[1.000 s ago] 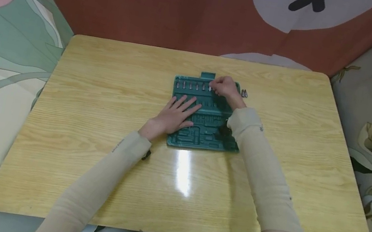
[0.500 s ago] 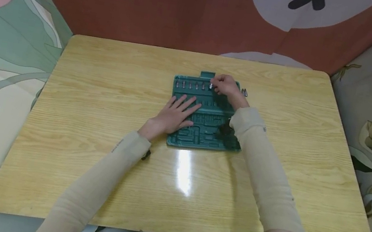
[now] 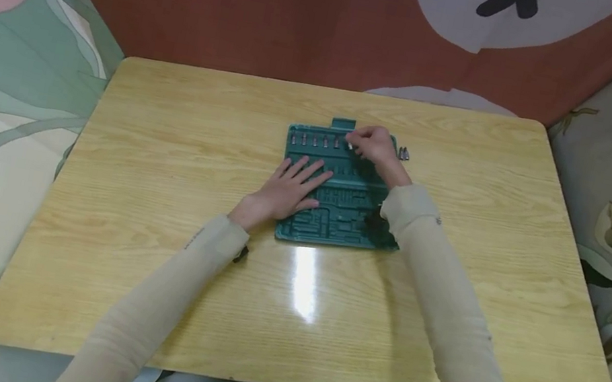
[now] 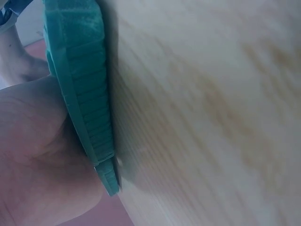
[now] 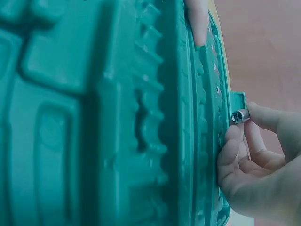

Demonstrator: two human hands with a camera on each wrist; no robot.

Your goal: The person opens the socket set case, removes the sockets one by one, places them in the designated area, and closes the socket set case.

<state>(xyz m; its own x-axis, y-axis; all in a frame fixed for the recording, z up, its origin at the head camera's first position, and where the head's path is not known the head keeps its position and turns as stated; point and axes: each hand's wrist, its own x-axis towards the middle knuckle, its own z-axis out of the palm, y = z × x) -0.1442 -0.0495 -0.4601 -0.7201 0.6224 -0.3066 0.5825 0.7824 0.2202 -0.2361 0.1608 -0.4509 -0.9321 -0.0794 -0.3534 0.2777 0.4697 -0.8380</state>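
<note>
Left grip lies flat, fingers straight, on the green tray; right grip pinches a small bit, its tip hidden by fingers

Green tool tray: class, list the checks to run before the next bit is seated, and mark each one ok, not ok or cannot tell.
1. Green tool tray lies flat on the table: ok.
2. Left hand rests flat on the tray, steadying it: ok.
3. Right hand pinches a small metal bit: ok.
4. Bit lined up with a free slot in the top row: cannot tell.
5. Spare bits lie on the table beside the tray's right edge, near the right hand: ok.
6. Bits already in the row fully seated: cannot tell.
</note>
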